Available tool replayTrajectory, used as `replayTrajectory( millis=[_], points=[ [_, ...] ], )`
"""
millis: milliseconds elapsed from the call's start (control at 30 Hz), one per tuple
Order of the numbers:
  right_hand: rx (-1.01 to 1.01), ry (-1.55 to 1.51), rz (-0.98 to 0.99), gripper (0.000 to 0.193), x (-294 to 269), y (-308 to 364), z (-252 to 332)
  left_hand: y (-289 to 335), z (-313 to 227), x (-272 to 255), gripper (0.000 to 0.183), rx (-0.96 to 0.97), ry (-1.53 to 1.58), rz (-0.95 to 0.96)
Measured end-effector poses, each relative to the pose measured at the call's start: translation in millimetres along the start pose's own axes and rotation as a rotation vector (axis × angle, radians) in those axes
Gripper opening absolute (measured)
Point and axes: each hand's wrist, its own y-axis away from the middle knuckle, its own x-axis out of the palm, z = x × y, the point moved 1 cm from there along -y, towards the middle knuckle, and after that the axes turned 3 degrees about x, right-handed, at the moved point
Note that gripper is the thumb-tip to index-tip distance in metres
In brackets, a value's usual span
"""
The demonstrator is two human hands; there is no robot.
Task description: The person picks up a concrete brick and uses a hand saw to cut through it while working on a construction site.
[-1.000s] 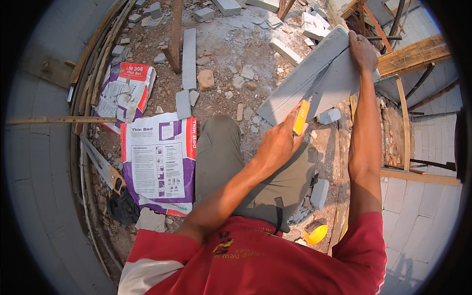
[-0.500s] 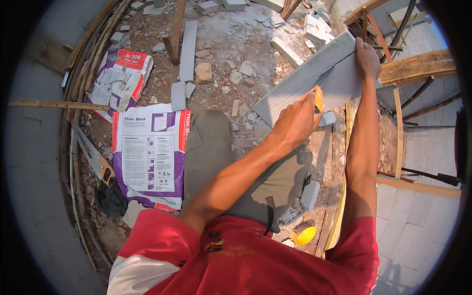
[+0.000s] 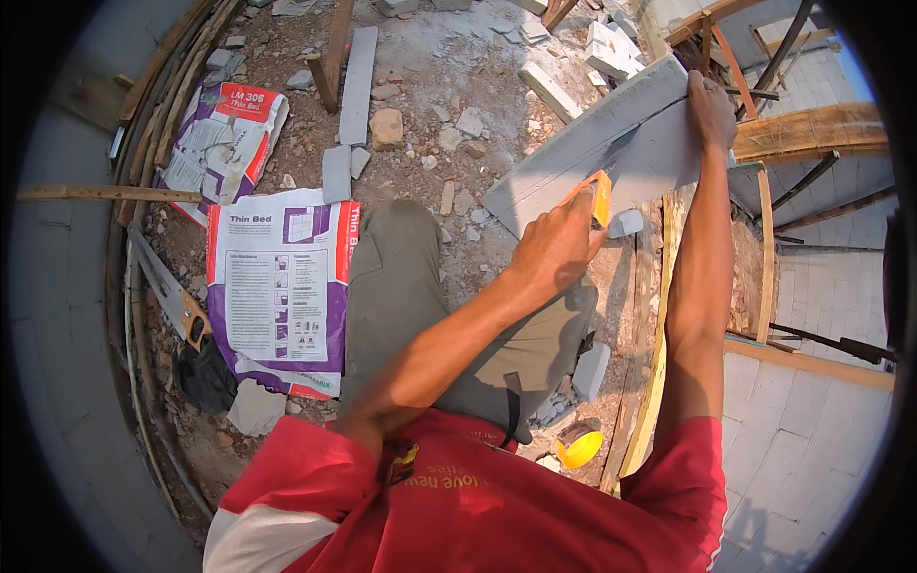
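My right hand [image 3: 712, 113], arm stretched out, grips the upper right corner of a flat grey concrete block [image 3: 549, 181], which stands tilted in front of me. My left hand [image 3: 554, 248] is closed round the orange handle of a handsaw [image 3: 602, 198]. Its thin blade appears nearly edge-on as a dark line running up across the block towards my right hand; a dark shadow lies beside it. The left fingertips are partly hidden behind the hand and handle. I cannot tell how deep the blade sits in the block.
Another handsaw [image 3: 172, 291] with a wooden handle lies left, beside purple-and-white bags [image 3: 277, 282]. A long grey strip [image 3: 359, 91], rubble and broken blocks [image 3: 611, 50] cover the ground ahead. Wooden planks [image 3: 659, 363] run along my right. A round yellow object [image 3: 580, 447] lies near me.
My left hand has drawn the handsaw's handle back towards me and down to the left. The right hand keeps its grip on the block, and the whole view has shifted slightly.
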Motion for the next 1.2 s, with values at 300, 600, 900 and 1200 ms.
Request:
replayTrajectory(
  millis=[300, 600, 900, 1200],
  points=[
    [0.028, -0.015, 0.033, 0.06, -5.2, 4.8, 22.2, -7.2, 7.1, -6.6, 0.043, -0.035, -0.107, -0.011],
    [0.048, 0.031, -0.065, 0.061, -8.1, -3.3, 5.9, 107.0, 30.1, -14.2, 0.037, 0.134, 0.061, -0.16],
    [-0.073, -0.007, 0.0, 0.062, 7.1, -21.7, -21.1, 20.8, 10.0, 5.1, 0.049, 0.011, 0.021, 0.022],
    [-0.052, -0.038, -0.012, 0.062, 12.8, -16.4, -10.4, -16.2, 6.8, 4.0, 0.045, 0.012, -0.14, -0.021]
  ],
)
